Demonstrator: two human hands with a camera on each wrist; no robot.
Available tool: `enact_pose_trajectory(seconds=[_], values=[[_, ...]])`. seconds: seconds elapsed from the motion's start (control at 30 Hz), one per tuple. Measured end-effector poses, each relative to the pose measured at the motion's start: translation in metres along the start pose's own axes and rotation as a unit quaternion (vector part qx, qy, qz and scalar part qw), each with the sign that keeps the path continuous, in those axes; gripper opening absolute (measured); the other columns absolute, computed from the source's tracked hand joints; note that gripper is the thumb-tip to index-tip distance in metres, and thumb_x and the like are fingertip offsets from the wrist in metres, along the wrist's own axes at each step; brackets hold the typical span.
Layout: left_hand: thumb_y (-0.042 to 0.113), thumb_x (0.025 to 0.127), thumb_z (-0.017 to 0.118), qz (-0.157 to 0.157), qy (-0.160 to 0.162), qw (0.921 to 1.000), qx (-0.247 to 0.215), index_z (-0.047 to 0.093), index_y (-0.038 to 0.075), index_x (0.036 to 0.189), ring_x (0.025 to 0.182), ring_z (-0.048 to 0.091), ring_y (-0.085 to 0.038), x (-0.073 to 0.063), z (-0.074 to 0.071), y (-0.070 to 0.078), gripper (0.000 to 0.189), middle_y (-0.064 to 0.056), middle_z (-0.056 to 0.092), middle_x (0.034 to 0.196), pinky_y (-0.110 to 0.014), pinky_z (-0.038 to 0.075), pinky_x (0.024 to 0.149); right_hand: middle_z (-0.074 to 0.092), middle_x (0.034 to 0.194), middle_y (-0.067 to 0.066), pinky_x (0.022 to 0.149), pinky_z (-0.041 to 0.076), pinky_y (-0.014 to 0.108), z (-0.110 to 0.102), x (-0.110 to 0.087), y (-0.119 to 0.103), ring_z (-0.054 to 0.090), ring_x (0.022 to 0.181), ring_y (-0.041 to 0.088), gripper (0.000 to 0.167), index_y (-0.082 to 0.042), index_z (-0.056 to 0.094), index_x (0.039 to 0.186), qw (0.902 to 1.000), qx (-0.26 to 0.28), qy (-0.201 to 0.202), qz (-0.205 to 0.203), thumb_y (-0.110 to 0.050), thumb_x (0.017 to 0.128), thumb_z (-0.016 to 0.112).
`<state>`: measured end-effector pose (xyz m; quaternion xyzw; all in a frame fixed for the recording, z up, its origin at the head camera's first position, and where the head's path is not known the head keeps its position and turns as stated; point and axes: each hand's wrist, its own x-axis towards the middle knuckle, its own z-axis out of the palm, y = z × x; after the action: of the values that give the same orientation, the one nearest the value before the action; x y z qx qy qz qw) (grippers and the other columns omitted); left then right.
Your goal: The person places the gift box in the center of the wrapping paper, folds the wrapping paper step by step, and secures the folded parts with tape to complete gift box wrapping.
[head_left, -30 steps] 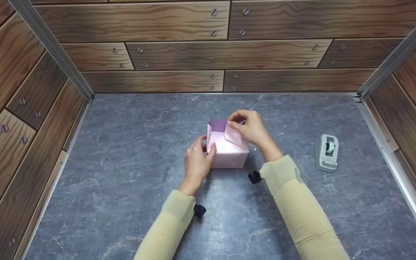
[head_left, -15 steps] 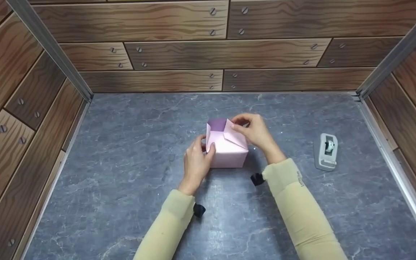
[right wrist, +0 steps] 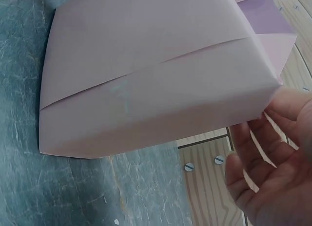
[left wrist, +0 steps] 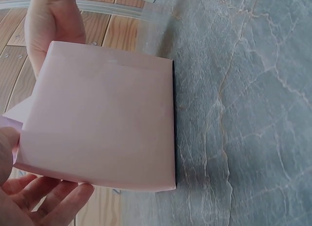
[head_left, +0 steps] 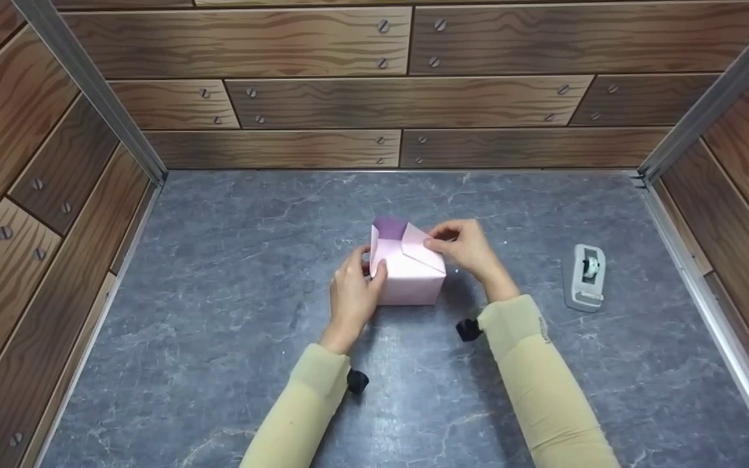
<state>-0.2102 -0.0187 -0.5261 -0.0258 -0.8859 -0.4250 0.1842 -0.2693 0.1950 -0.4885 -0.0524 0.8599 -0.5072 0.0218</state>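
Note:
A pink paper box [head_left: 408,283] stands on the grey surface in the middle of the head view. Its top is partly open, and a purple inside [head_left: 389,229] shows. My left hand [head_left: 352,299] grips the box's left side, thumb at the front and fingers behind. With thumb and index finger, my right hand [head_left: 475,253] pinches the slanted top flap [head_left: 421,246] near its right edge. In the left wrist view one plain wall [left wrist: 102,114] faces the camera. An overlapped paper seam [right wrist: 141,70] runs across the wall seen in the right wrist view.
A grey tape dispenser [head_left: 585,278] with a roll in it stands to the right of the box. Wood-patterned walls [head_left: 322,101] with metal edge strips [head_left: 722,325] enclose the marbled grey tabletop [head_left: 244,260] at the back and both sides.
My right hand has slid down and to the right along the flap, from its upper corner toward the right edge. The left hand keeps its hold, and the box stays in place.

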Motion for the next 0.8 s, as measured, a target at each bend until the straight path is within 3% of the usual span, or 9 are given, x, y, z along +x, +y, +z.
enact_pose_trajectory(seconds=[0.17, 0.6, 0.8], values=[[0.029, 0.091, 0.067, -0.004, 0.0, 1.0, -0.002, 0.066, 0.006, 0.117, 0.079, 0.069, -0.016, 0.0, 0.0, 0.0, 0.035, -0.006, 0.071, 0.089, -0.036, 0.056, 0.07, 0.07, 0.082, 0.008, 0.061, 0.051, 0.026, 0.002, 0.0, 0.003, 0.062, 0.075, 0.023, 0.01, 0.0, 0.076, 0.086, 0.9992, 0.003, 0.022, -0.033, -0.008, 0.081, 0.08], [0.028, 0.092, 0.067, 0.004, 0.0, 1.0, 0.0, 0.066, 0.004, 0.117, 0.081, 0.07, -0.016, -0.001, 0.001, 0.0, 0.035, -0.006, 0.071, 0.091, -0.036, 0.057, 0.07, 0.071, 0.085, 0.007, 0.066, 0.051, 0.028, 0.002, -0.001, -0.006, 0.063, 0.082, 0.023, 0.009, -0.003, 0.076, 0.089, 0.9988, -0.022, 0.037, -0.024, -0.009, 0.083, 0.079], [0.028, 0.091, 0.067, 0.005, 0.002, 1.0, -0.007, 0.066, 0.004, 0.117, 0.08, 0.07, -0.016, -0.001, 0.0, 0.001, 0.035, -0.007, 0.071, 0.091, -0.037, 0.056, 0.07, 0.071, 0.084, 0.008, 0.066, 0.05, 0.029, 0.003, 0.0, -0.011, 0.062, 0.081, 0.024, 0.011, -0.002, 0.076, 0.089, 0.998, -0.021, 0.042, -0.041, -0.011, 0.083, 0.079]])
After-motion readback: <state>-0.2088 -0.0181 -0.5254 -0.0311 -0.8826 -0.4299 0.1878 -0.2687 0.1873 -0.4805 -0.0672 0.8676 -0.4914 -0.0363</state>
